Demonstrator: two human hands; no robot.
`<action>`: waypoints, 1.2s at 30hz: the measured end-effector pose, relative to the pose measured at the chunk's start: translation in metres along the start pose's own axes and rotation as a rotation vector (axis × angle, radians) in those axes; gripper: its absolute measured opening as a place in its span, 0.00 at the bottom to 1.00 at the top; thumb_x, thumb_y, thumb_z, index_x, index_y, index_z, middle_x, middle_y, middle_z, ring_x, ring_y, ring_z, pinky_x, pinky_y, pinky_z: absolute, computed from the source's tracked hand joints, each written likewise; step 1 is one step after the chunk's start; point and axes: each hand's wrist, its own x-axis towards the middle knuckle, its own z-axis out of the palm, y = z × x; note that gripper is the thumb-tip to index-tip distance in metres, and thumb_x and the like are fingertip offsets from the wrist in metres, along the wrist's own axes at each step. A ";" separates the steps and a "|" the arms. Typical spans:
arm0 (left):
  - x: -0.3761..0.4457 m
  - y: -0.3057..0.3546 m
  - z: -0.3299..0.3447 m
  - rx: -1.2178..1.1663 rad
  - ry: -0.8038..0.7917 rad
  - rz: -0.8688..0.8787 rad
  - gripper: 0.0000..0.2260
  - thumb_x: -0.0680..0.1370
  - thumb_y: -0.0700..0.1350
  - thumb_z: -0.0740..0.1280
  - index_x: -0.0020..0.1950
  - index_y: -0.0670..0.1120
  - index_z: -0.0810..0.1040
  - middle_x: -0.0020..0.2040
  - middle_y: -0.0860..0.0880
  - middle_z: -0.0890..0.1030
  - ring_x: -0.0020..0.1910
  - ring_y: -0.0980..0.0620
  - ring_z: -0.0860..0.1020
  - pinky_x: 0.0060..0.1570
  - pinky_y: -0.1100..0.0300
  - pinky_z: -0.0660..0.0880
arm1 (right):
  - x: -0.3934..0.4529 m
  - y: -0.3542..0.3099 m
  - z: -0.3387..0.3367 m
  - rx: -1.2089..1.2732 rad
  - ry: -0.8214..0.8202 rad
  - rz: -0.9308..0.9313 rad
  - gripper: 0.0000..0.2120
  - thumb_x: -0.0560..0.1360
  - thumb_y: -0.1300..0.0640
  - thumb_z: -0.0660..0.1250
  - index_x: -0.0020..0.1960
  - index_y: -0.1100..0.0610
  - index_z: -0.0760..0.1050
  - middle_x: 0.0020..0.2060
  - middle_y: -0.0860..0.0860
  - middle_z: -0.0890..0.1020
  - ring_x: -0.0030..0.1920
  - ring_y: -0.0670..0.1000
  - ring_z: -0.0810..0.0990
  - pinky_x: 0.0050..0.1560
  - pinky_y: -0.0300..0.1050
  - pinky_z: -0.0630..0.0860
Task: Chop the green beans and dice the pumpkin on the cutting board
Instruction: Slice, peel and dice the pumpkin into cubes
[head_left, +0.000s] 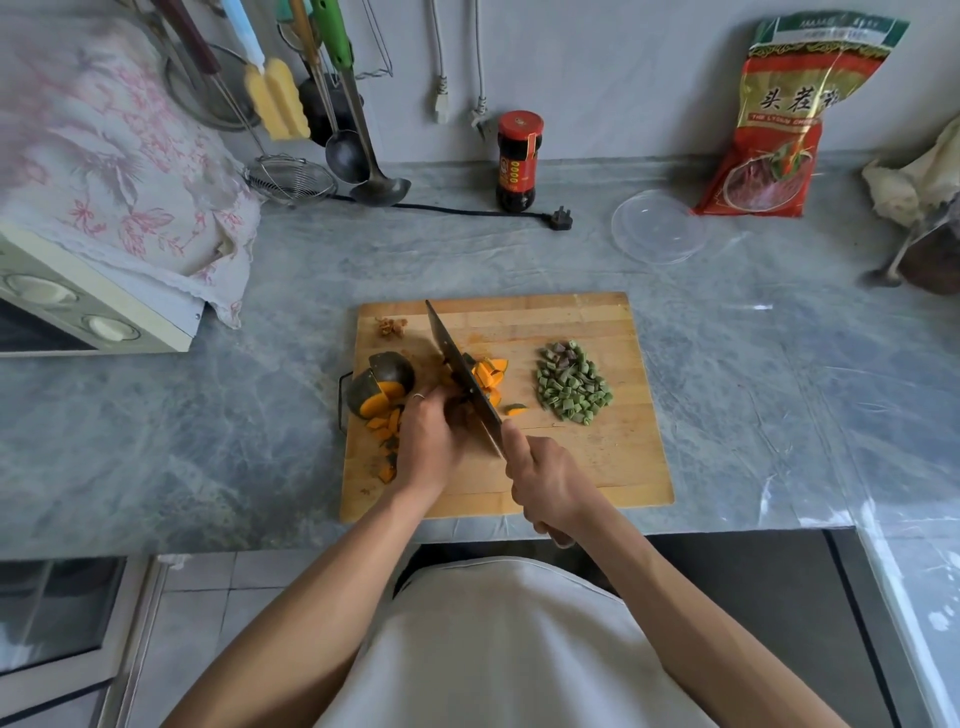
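The right hand (545, 480) grips the cleaver (462, 376) by its handle, blade angled down into pumpkin pieces (488, 376) mid cutting board (597, 457), while the left hand (428, 439) curls on the pumpkin just beside the blade. Those fingertips sit close enough that a slip on the rind could nick them. Farther right lie the chopped green beans (571, 387); the uncut pumpkin wedge (382, 382) could roll off the board's left edge.

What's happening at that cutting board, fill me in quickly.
A person is dicing pumpkin on the wooden cutting board. The right hand grips the cleaver, while the left hand steadies the pumpkin being cut beside the blade. A larger pumpkin chunk with dark green skin sits at the board's left edge, uncut. The green beans are already chopped and piled on the right of the board.
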 end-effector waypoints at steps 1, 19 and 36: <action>0.001 0.000 -0.001 0.003 -0.009 -0.008 0.09 0.73 0.37 0.74 0.52 0.45 0.83 0.51 0.48 0.85 0.51 0.49 0.81 0.52 0.55 0.79 | 0.000 -0.002 -0.001 -0.006 -0.004 0.000 0.30 0.83 0.37 0.46 0.41 0.60 0.69 0.31 0.56 0.75 0.24 0.53 0.73 0.20 0.42 0.70; 0.007 0.012 -0.052 -0.172 0.224 -0.200 0.08 0.80 0.39 0.68 0.58 0.46 0.82 0.52 0.52 0.83 0.49 0.56 0.80 0.48 0.72 0.74 | 0.000 -0.005 -0.033 -0.060 0.043 -0.177 0.28 0.82 0.40 0.56 0.39 0.63 0.71 0.27 0.54 0.75 0.25 0.51 0.70 0.27 0.44 0.68; 0.018 0.029 -0.076 0.288 -0.420 0.473 0.25 0.75 0.26 0.61 0.68 0.45 0.79 0.72 0.48 0.74 0.69 0.48 0.74 0.68 0.55 0.72 | 0.001 -0.011 -0.023 -0.816 0.107 -0.329 0.23 0.76 0.32 0.63 0.45 0.53 0.73 0.36 0.51 0.75 0.40 0.57 0.79 0.37 0.45 0.70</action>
